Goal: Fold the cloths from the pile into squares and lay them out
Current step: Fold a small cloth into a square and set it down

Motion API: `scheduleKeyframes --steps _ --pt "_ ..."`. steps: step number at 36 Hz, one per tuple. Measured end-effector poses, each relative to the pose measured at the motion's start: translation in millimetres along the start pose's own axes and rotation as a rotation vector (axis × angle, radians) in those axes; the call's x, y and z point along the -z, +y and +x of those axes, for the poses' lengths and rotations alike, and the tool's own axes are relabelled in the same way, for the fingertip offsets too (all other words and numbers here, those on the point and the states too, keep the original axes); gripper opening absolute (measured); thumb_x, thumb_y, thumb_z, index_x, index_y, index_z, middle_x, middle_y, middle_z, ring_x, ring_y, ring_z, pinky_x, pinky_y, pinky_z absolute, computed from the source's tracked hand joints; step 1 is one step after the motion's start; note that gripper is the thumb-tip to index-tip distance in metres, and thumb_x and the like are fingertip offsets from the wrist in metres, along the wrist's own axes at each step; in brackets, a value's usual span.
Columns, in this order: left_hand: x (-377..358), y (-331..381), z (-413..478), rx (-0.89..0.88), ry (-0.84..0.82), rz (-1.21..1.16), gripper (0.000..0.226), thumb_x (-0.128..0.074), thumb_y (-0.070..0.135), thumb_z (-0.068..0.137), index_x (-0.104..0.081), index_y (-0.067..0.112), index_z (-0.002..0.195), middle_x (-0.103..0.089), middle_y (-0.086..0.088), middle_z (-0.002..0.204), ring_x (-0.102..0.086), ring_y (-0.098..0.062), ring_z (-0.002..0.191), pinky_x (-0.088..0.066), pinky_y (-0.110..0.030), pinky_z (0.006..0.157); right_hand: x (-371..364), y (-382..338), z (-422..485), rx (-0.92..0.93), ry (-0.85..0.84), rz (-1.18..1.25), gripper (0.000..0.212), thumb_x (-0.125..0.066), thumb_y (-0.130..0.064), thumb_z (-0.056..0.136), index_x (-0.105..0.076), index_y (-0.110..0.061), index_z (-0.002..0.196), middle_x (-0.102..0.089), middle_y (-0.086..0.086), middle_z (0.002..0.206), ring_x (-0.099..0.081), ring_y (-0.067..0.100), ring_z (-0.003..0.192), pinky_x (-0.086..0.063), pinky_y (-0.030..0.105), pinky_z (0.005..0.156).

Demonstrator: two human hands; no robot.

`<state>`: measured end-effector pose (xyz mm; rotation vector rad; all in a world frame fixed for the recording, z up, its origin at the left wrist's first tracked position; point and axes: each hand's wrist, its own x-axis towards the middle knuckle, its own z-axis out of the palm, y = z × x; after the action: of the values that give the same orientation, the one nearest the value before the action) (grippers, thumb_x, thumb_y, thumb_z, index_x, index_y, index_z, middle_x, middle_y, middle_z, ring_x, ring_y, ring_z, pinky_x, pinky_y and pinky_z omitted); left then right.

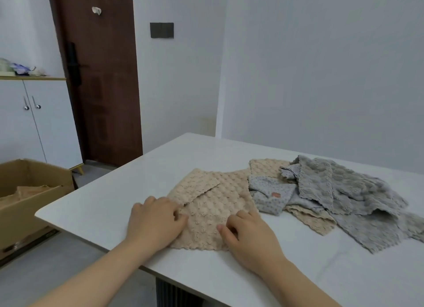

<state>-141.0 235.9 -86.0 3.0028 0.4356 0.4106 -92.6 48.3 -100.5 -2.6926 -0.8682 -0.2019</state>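
on the white table (pixel 103 205) a beige cloth (pixel 213 205) lies near the front edge with one corner flap turned over onto it. the left hand (pixel 156 221) and right hand (pixel 250 235) sit a little apart on its near part, each with fingers curled and pinching the fabric. the rumpled pile (pixel 332 192) of grey and beige cloths touches its right side, and on the floor at the left an open cardboard box (pixel 20 221) holds some crumpled brown material (pixel 29 190) too unclear to name.
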Motion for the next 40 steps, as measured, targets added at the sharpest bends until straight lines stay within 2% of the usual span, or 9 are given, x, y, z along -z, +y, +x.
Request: scheduleKeyframes --steps 7,9,11,13,16,26,30,36,40 --pt "10.7 18.8 27.6 -0.101 0.142 0.054 0.037 -0.036 0.033 0.095 -0.058 0.025 0.123 -0.026 0.001 0.153 -0.016 -0.021 0.142 -0.02 -0.038 0.11 20.9 -5.8 32.6 -0.096 -0.035 -0.003 0.04 -0.037 -0.035 0.092 -0.03 -0.017 0.056 -0.033 -0.002 0.056 -0.03 0.015 0.05 -0.025 0.025 0.047" --pt "4.7 26.0 39.0 -0.187 0.091 0.008 0.038 -0.034 0.031 0.096 -0.049 0.028 0.131 -0.016 0.001 0.156 -0.004 -0.019 0.145 -0.012 -0.037 0.114 21.8 -6.4 46.2 -0.106 0.056 0.005 0.03 -0.039 -0.029 0.089 -0.041 -0.016 0.062 -0.039 -0.002 0.06 -0.036 0.016 0.056 -0.032 0.027 0.051" --pt "-6.6 31.2 47.8 -0.235 -0.025 -0.014 0.041 -0.029 0.035 0.098 -0.038 0.032 0.138 -0.008 0.002 0.157 0.002 -0.019 0.145 -0.008 -0.04 0.116 18.4 -6.2 58.3 -0.121 0.083 0.024 0.023 -0.039 -0.028 0.09 -0.059 -0.016 0.092 -0.055 0.002 0.084 -0.05 0.019 0.082 -0.042 0.031 0.071" --pt "-20.2 32.0 53.2 -0.228 -0.168 -0.003 0.044 -0.024 0.041 0.098 -0.03 0.035 0.142 -0.003 0.003 0.158 0.004 -0.02 0.145 -0.007 -0.043 0.117 6.5 -1.6 67.9 -0.146 0.008 0.029 0.035 -0.036 -0.031 0.094 -0.052 -0.02 0.123 -0.056 0.001 0.121 -0.045 0.022 0.115 -0.037 0.034 0.093" --pt "-32.8 25.8 59.3 -0.166 -0.297 -0.005 0.05 -0.019 0.051 0.097 -0.019 0.038 0.145 -0.002 0.005 0.158 0.002 -0.019 0.145 -0.005 -0.045 0.116 -15.8 8.2 74.1 -0.156 -0.079 -0.008 0.043 -0.03 -0.039 0.096 -0.038 -0.026 0.136 -0.039 -0.006 0.143 -0.03 0.018 0.133 -0.022 0.036 0.109" --pt "-28.2 -13.9 91.8 0.195 -0.253 -0.19 0.057 -0.036 0.04 0.093 -0.018 0.025 0.146 -0.025 0.004 0.152 -0.016 -0.02 0.142 -0.024 -0.044 0.11 -25.1 13.7 77.2 -0.151 -0.094 -0.026 0.045 -0.024 -0.042 0.096 -0.03 -0.031 0.14 -0.028 -0.01 0.149 -0.022 0.016 0.137 -0.015 0.036 0.113" --pt "-16.7 -28.6 92.4 0.393 -0.292 -0.002 0.054 -0.026 0.029 0.097 -0.01 0.021 0.148 0.001 0.0 0.158 0.007 -0.026 0.145 -0.008 -0.049 0.114 -25.8 13.1 76.5 -0.149 -0.086 -0.034 0.045 -0.024 -0.042 0.096 -0.031 -0.031 0.139 -0.029 -0.01 0.148 -0.023 0.016 0.137 -0.016 0.035 0.112" --pt "-2.3 -6.4 99.9 0.005 0.002 0.172 0.057 -0.029 0.021 0.097 -0.005 0.024 0.149 0.015 -0.001 0.157 0.019 -0.025 0.143 0.006 -0.047 0.115 -14.3 9.6 85.0 -0.142 -0.092 -0.096 0.042 -0.029 -0.038 0.095 -0.043 -0.024 0.132 -0.043 -0.002 0.139 -0.036 0.021 0.127 -0.025 0.038 0.105" --pt "-23.7 4.5 99.8 -0.045 -0.258 -0.032 0.058 -0.022 0.049 0.096 -0.004 0.031 0.149 0.007 0.004 0.158 0.012 -0.02 0.145 0.004 -0.047 0.116 -9.1 9.3 99.9 -0.145 0.034 -0.068 0.048 -0.028 -0.041 0.097 -0.028 -0.029 0.143 -0.024 -0.001 0.153 -0.019 0.019 0.141 -0.013 0.038 0.113"
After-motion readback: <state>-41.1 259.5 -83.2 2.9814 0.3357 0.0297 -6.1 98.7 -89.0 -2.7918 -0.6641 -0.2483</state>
